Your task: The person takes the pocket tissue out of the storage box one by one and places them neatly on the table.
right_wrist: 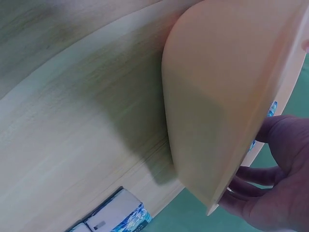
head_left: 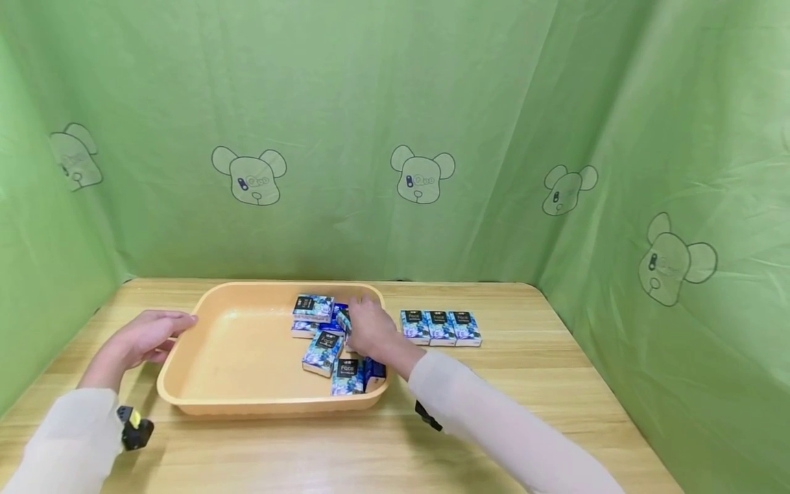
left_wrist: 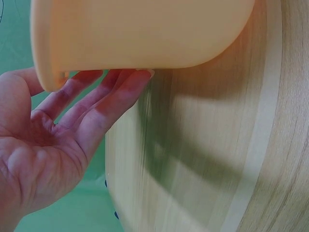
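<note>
My left hand (head_left: 148,336) holds the left rim of a shallow peach-orange plastic tray (head_left: 247,398). In the left wrist view its thumb goes over the rim, while the fingers (left_wrist: 111,104) lie against the outer wall. My right hand (head_left: 373,329) reaches over the tray's right rim and seems to pinch a tilted blue floral tissue pack (head_left: 343,320); its fingertips are hidden in the head view. Several similar packs lie loosely in the tray's right half, among them a slanted pack (head_left: 323,353) and a front pack (head_left: 348,377).
To the right of the tray, three tissue packs (head_left: 441,327) lie side by side in a row on the wooden table (head_left: 494,384). A green curtain (head_left: 345,226) with mouse-head drawings hangs behind the table and along both sides.
</note>
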The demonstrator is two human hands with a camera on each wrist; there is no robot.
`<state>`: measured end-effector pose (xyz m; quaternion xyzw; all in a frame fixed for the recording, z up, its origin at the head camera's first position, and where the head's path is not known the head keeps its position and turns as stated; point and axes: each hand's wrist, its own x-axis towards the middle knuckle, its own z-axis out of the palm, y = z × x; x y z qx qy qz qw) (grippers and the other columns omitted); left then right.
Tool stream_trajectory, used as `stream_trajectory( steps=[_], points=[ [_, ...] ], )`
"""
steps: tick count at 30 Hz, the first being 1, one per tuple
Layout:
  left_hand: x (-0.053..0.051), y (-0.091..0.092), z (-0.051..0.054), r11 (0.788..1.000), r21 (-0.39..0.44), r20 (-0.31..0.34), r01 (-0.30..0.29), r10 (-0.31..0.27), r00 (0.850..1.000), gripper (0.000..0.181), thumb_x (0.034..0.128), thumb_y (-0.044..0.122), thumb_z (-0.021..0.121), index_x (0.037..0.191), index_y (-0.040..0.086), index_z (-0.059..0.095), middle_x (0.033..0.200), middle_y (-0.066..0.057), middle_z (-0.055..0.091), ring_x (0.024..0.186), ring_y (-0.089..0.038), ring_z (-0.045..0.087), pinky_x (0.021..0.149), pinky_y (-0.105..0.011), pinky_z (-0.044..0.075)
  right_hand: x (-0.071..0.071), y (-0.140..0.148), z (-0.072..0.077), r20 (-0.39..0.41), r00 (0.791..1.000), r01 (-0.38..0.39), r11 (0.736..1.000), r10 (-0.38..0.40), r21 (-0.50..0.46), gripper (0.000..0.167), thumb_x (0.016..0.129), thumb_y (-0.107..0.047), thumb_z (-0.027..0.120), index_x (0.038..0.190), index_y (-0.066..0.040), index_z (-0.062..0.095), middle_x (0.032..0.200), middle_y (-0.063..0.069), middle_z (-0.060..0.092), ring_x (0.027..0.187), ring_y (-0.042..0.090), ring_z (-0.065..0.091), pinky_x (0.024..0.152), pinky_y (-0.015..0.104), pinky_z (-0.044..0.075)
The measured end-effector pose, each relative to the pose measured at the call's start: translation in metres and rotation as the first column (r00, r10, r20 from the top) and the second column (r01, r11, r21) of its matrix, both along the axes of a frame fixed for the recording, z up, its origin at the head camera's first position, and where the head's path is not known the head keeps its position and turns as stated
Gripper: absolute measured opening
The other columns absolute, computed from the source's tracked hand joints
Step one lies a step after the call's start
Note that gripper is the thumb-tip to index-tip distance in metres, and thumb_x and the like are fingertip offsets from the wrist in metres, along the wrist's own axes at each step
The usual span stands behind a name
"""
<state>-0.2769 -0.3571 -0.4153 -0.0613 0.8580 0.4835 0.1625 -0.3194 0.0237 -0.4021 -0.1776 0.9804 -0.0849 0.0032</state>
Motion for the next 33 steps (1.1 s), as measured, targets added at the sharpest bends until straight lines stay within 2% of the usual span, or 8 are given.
stream_trajectory(
  steps=[4,10,17,19,26,28,33],
  points=[
    [0.001,0.001,0.0,1.0,-0.005,-0.001,-0.002,0.002,1.0,0.072,0.1079,0.039,0.044,0.153,-0.013,0.023,0.134,-0.034,0.057,0.09,-0.014,0.07,0.077,-0.035,0.064,0.0,0.0,0.002,0.025,1.0,0.011,1.0,-0.011,-0.015,0.064,0.083,-0.015,0.08,0.14,-0.002,0.052,0.132,0.02,0.057,0.105,0.028,0.063,0.085,0.037,0.063],
    [0.0,0.0,-0.001,1.0,-0.009,-0.003,0.003,-0.003,1.0,0.071,0.1088,0.038,0.042,0.153,-0.014,0.023,0.135,-0.035,0.055,0.09,-0.014,0.07,0.075,-0.034,0.064,0.0,0.002,0.009,0.079,0.996,0.032,0.998,-0.028,-0.052,0.064,0.088,-0.027,0.077,0.141,-0.002,0.052,0.131,0.018,0.059,0.088,0.019,0.063,0.079,0.032,0.062],
    [0.0,0.0,-0.001,1.0,-0.006,-0.004,0.004,-0.004,1.0,0.07,0.1089,0.037,0.042,0.153,-0.014,0.023,0.132,-0.034,0.058,0.09,-0.014,0.07,0.076,-0.035,0.064,0.001,0.006,0.019,0.128,0.992,0.03,0.994,-0.016,-0.107,0.058,0.089,-0.024,0.075,0.138,0.0,0.054,0.107,0.013,0.067,0.077,0.017,0.063,0.074,0.029,0.061],
    [-0.001,-0.001,-0.001,1.0,-0.008,-0.004,0.003,-0.003,1.0,0.07,0.1088,0.037,0.042,0.153,-0.014,0.023,0.129,-0.032,0.06,0.089,-0.014,0.07,0.075,-0.035,0.064,0.001,0.007,0.021,0.142,0.99,0.033,0.991,-0.014,-0.129,0.059,0.09,-0.022,0.073,0.14,0.0,0.052,0.108,0.014,0.068,0.079,0.018,0.065,0.078,0.031,0.062],
    [-0.001,-0.001,-0.001,1.0,-0.005,-0.001,0.004,-0.004,1.0,0.07,0.1089,0.037,0.041,0.153,-0.014,0.023,0.128,-0.03,0.062,0.089,-0.014,0.07,0.075,-0.035,0.064,0.0,0.011,0.024,0.142,0.99,0.035,0.987,-0.012,-0.154,0.062,0.093,-0.017,0.067,0.149,-0.004,0.044,0.134,0.019,0.063,0.11,0.028,0.066,0.098,0.041,0.058],
    [-0.001,-0.001,-0.001,1.0,-0.006,-0.001,0.003,-0.003,1.0,0.07,0.1088,0.037,0.042,0.153,-0.014,0.023,0.128,-0.03,0.062,0.089,-0.014,0.07,0.075,-0.035,0.064,0.0,0.011,0.025,0.144,0.99,0.034,0.988,-0.012,-0.153,0.062,0.094,-0.015,0.065,0.151,-0.005,0.043,0.137,0.018,0.061,0.111,0.028,0.065,0.099,0.041,0.057],
    [0.0,0.0,0.0,1.0,-0.008,-0.003,0.001,-0.001,1.0,0.07,0.1087,0.038,0.042,0.153,-0.014,0.023,0.129,-0.03,0.061,0.09,-0.014,0.07,0.076,-0.035,0.064,0.0,0.012,0.026,0.14,0.99,0.028,0.99,-0.008,-0.139,0.063,0.094,-0.014,0.064,0.153,-0.006,0.041,0.14,0.018,0.06,0.104,0.026,0.065,0.092,0.037,0.059]
  ],
)
